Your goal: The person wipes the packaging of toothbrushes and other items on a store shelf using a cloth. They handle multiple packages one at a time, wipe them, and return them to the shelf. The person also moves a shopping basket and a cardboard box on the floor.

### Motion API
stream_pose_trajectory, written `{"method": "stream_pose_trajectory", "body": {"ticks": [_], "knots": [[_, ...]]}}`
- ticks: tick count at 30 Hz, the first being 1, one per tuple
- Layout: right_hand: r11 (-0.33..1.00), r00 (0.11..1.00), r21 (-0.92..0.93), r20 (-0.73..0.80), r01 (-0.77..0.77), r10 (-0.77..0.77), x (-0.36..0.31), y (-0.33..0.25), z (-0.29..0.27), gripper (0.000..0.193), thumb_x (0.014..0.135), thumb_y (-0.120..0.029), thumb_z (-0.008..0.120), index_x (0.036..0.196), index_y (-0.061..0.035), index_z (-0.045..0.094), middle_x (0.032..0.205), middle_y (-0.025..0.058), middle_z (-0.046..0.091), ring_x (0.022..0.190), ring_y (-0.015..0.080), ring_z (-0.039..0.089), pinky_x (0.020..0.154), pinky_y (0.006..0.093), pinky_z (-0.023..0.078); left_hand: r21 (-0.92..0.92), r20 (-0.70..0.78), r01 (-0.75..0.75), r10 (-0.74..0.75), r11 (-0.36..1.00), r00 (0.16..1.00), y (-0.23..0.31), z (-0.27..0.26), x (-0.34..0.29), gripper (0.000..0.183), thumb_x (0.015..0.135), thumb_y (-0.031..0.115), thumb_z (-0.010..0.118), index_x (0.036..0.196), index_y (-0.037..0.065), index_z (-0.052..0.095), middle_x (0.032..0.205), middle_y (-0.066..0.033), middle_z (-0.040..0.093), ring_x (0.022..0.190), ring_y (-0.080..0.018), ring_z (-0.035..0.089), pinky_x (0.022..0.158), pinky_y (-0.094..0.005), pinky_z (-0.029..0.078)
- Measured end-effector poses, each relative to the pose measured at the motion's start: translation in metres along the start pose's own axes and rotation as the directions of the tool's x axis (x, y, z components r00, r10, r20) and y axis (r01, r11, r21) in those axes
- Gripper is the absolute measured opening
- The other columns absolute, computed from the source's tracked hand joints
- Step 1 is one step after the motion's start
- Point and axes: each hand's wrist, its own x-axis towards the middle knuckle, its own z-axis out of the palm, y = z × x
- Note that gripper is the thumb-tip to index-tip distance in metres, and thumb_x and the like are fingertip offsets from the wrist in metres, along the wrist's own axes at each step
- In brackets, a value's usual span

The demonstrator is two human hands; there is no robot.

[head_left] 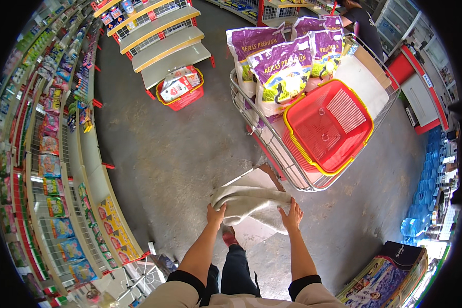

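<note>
A light grey cloth (246, 204), thick like a towel, is stretched between my two hands at waist height. My left hand (217, 214) grips its left edge with bent fingers. The right edge is pinched in my right hand (291, 215), and the cloth sags and folds in the middle. Below it, a white flat panel (249, 231) lies on the floor, partly hidden by the cloth. My foot in a red shoe (230, 238) stands beside the panel's near left edge.
A wire cart (313, 186) ahead right carries purple-topped rice bags (281, 77) and a red basket (327, 128) with yellow rim. Another red basket (184, 97) with packages sits by stepped shelves (174, 59). Stocked shelves (51, 154) line the left; blue water jugs (423, 197) stand right. A person (364, 25) is beyond the cart.
</note>
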Motion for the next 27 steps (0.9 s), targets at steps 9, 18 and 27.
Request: {"method": "stream_pose_trajectory", "body": {"ticks": [9,18,27], "knots": [[0.99,0.968,0.103,0.242,-0.095,0.068,0.04,0.012,-0.011,0.095,0.063,-0.063,0.081,0.129,-0.0015,0.049,0.12,0.0231,0.062,0.113,0.038,0.059,0.095,0.0444,0.047,-0.353,0.328,0.203,-0.082,0.913,0.941,-0.026,0.012,0.024,0.067,0.08,0.045,0.077,0.132,0.015,0.048,0.125,-0.0098,0.059,0.115,-0.031,0.056,0.094,-0.055,0.044],[0.997,0.982,-0.049,0.177,-0.065,0.073,0.0,-0.001,-0.002,0.091,0.06,-0.063,0.082,0.114,0.0054,0.057,0.11,0.0284,0.061,0.105,0.0417,0.06,0.089,0.0471,0.049,-0.081,0.03,-0.059,0.061,0.995,0.998,-0.031,-0.01,0.008,0.065,0.073,0.046,0.077,0.115,-0.001,0.06,0.108,-0.0247,0.067,0.103,-0.0399,0.064,0.087,-0.043,0.05],[0.998,0.997,-0.03,0.05,-0.05,0.052,-0.047,-0.132,0.003,0.081,0.058,-0.058,0.086,0.103,0.0047,0.059,0.105,0.0245,0.062,0.102,0.0398,0.059,0.087,0.0465,0.048,-0.124,0.215,-0.04,0.067,0.991,0.974,-0.03,-0.134,0.07,0.063,0.079,0.045,0.073,0.118,-0.002,0.059,0.107,-0.0252,0.067,0.103,-0.0384,0.064,0.087,-0.0404,0.05]]}}
